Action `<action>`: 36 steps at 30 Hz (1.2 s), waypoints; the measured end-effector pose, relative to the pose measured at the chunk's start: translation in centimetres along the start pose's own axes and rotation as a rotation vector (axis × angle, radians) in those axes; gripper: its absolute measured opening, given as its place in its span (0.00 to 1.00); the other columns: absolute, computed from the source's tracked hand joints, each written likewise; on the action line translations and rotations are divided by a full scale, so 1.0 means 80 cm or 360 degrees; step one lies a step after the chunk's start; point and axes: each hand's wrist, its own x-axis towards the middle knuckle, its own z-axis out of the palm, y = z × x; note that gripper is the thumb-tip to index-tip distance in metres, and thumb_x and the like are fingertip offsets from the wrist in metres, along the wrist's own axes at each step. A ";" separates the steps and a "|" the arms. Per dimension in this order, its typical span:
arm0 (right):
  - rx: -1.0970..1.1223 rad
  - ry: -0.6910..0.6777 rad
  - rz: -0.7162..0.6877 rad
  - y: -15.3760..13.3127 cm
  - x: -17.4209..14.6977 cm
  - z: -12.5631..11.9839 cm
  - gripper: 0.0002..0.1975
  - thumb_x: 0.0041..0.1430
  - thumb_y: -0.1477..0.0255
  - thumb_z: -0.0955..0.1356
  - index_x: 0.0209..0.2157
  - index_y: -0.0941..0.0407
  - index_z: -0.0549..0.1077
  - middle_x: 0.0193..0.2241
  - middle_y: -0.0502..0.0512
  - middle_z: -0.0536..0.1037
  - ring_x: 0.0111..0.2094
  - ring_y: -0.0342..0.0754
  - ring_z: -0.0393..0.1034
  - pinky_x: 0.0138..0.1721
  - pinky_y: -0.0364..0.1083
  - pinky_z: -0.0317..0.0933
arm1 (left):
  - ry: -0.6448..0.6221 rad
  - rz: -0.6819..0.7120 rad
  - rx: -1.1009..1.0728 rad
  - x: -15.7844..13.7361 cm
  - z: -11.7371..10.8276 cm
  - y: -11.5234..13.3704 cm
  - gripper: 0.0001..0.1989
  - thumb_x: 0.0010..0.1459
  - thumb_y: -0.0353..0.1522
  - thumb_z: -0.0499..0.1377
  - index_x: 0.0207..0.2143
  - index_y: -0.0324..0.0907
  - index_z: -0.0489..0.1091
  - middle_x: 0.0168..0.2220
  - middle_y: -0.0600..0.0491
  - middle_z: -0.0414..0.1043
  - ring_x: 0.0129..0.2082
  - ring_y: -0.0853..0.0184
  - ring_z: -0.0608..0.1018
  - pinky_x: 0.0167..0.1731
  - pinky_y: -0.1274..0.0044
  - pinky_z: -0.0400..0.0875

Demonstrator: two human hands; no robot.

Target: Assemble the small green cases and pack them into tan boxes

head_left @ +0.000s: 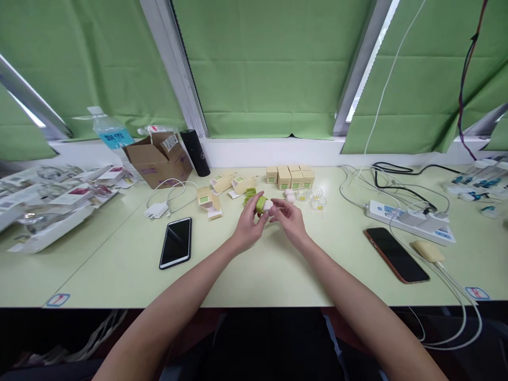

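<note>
My left hand (249,226) is closed around a small green rounded piece (260,203), held just above the table. A pinkish-white end (268,205) sticks out of it to the right. At that end, the thumb and fingers of my right hand (292,221) pinch the white part; the fingers hide some of it. Just behind my hands lie more green pieces (251,192). Beyond my right hand are another pinkish-white piece (289,196) and several clear plastic pieces with yellow centres (317,202).
Small cardboard boxes (284,179) stand behind my hands; opened ones (209,203) lie left. Phones flank my arms, one left (176,242), one right (397,255). A power strip (410,222) with cables lies right. A carton (159,161) and black bottle (195,152) stand back left.
</note>
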 end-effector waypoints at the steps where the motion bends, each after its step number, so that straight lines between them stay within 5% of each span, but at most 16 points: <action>1: -0.0149 0.0030 -0.0152 0.000 -0.001 -0.003 0.28 0.57 0.51 0.76 0.52 0.52 0.78 0.47 0.59 0.80 0.38 0.49 0.78 0.38 0.50 0.77 | -0.0001 -0.0039 -0.0109 0.001 0.001 0.000 0.34 0.68 0.49 0.61 0.70 0.47 0.60 0.64 0.40 0.68 0.60 0.55 0.77 0.60 0.63 0.74; 5: -0.0827 -0.0102 -0.0748 -0.001 -0.005 -0.013 0.25 0.65 0.64 0.71 0.63 0.47 0.71 0.58 0.62 0.71 0.42 0.51 0.76 0.41 0.54 0.77 | -0.0053 -0.0124 -0.0374 0.005 0.000 0.003 0.36 0.65 0.51 0.63 0.68 0.44 0.62 0.57 0.40 0.74 0.55 0.55 0.80 0.57 0.63 0.77; 8: -0.1105 -0.0209 -0.0947 0.003 -0.005 -0.016 0.23 0.68 0.71 0.66 0.64 0.49 0.70 0.57 0.64 0.72 0.49 0.55 0.75 0.41 0.54 0.77 | -0.0115 -0.0153 -0.0431 0.005 0.000 0.009 0.35 0.64 0.50 0.64 0.67 0.43 0.64 0.56 0.40 0.76 0.55 0.54 0.80 0.55 0.64 0.78; 21: -0.1247 -0.0117 -0.1241 0.010 -0.001 -0.016 0.17 0.73 0.72 0.62 0.57 0.52 0.75 0.50 0.65 0.77 0.54 0.56 0.75 0.52 0.57 0.77 | -0.0182 -0.0140 -0.0500 0.005 0.001 0.010 0.33 0.64 0.51 0.64 0.63 0.42 0.66 0.56 0.41 0.75 0.56 0.56 0.79 0.55 0.65 0.77; 36: -0.1346 0.0014 -0.1652 0.009 -0.007 -0.004 0.27 0.72 0.80 0.63 0.69 0.53 0.64 0.51 0.67 0.77 0.49 0.54 0.79 0.45 0.51 0.79 | 0.0049 -0.0038 -0.0067 -0.005 0.005 0.007 0.27 0.66 0.42 0.62 0.64 0.43 0.67 0.51 0.44 0.76 0.45 0.60 0.79 0.48 0.69 0.76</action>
